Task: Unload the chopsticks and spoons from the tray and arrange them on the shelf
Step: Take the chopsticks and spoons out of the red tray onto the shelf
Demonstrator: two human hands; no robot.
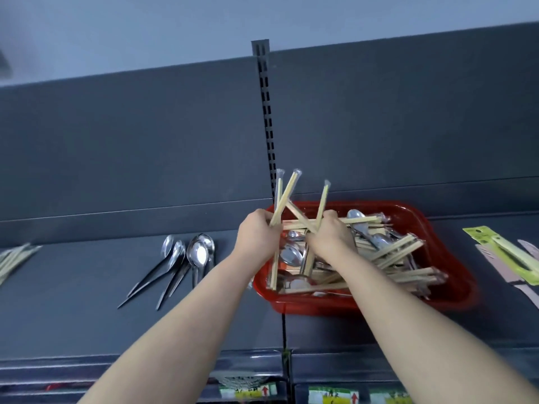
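Note:
A red tray [455, 290] sits on the dark grey shelf [87, 325], heaped with wrapped bamboo chopsticks [399, 250] and steel spoons [291, 255]. Over the tray's left end, my left hand [258, 236] grips a few wrapped chopstick pairs [287, 191] that stick up and fan out. My right hand [331, 233] grips another wrapped chopstick pair [323, 199] just to the right, its fingers curled round it above the pile. Several spoons [186, 258] lie in a row on the shelf to the left of the tray. More chopsticks [13, 259] lie at the far left edge.
Packaged items in green and pink card [504, 255] lie on the shelf right of the tray. A slotted upright [267, 118] runs up the back panel behind my hands. Price labels [332, 395] line the shelf's front edge below.

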